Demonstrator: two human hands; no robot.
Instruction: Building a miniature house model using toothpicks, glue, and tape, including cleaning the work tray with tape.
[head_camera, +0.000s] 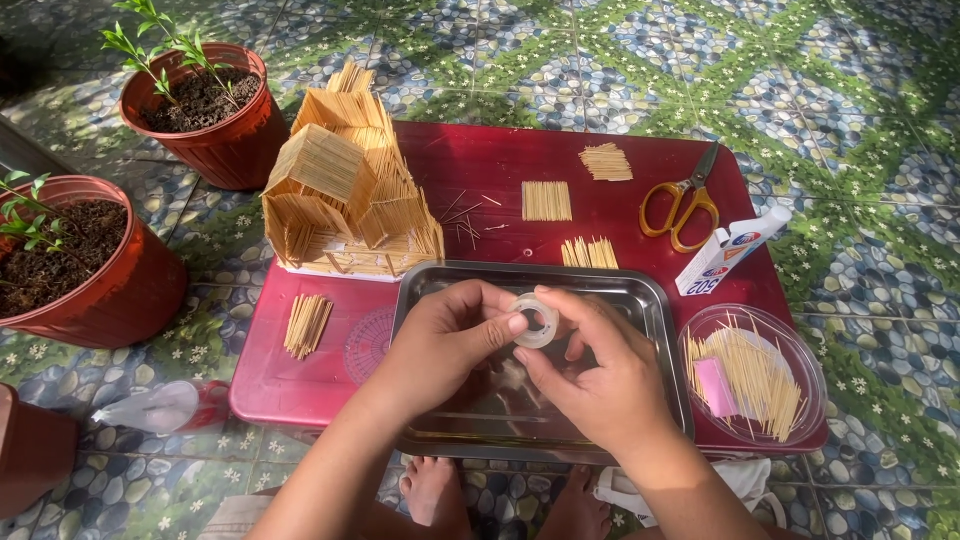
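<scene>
Both my hands hold a small roll of clear tape (536, 320) above a shiny metal tray (655, 330). My left hand (445, 340) pinches the roll's left side with thumb and fingers. My right hand (600, 375) grips it from the right and below. The tray rests on a low red table (480, 160). A model house built of toothpicks (345, 180) stands at the table's back left.
Bundles of toothpicks (546, 200) lie on the table, with yellow-handled scissors (685, 205), a white glue box (730, 250) and a clear bowl of toothpicks (750, 375) at right. Two potted plants (205, 110) stand left on the tiled floor. My bare feet (435, 490) show below.
</scene>
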